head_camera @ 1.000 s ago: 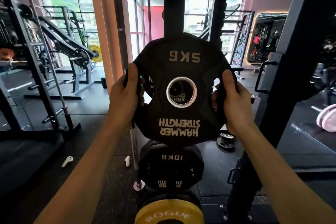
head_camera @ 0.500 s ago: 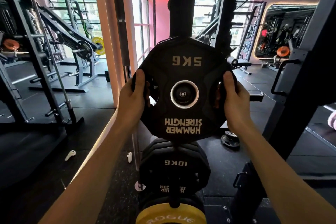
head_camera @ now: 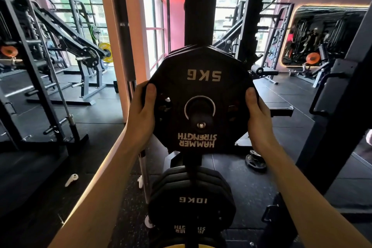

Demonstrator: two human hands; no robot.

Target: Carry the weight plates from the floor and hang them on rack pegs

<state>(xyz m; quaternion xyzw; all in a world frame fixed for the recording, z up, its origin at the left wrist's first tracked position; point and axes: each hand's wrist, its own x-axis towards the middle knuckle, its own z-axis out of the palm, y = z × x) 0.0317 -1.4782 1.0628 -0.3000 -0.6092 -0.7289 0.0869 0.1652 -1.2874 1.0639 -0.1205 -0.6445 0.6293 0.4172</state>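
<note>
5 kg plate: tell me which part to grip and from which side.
Grip the 5 kg plate at its two side cut-outs, one from each side, as the left hand and right hand do now. It stands upright facing you, centre hole on the rack peg, so side grips leave the hole clear.

Black upright rack post point(head_camera: 201, 12) at 12 o'clock; its peg point(head_camera: 200, 122) pokes through the hub of the 5 kg plate point(head_camera: 201, 98). Lower peg, 6 o'clock: stacked 10 kg plates point(head_camera: 192, 199). Dark rubber floor point(head_camera: 251, 191) bears a small black plate point(head_camera: 255, 160) at 4 o'clock and a white earbud point(head_camera: 71, 179) at 8 o'clock.
</note>
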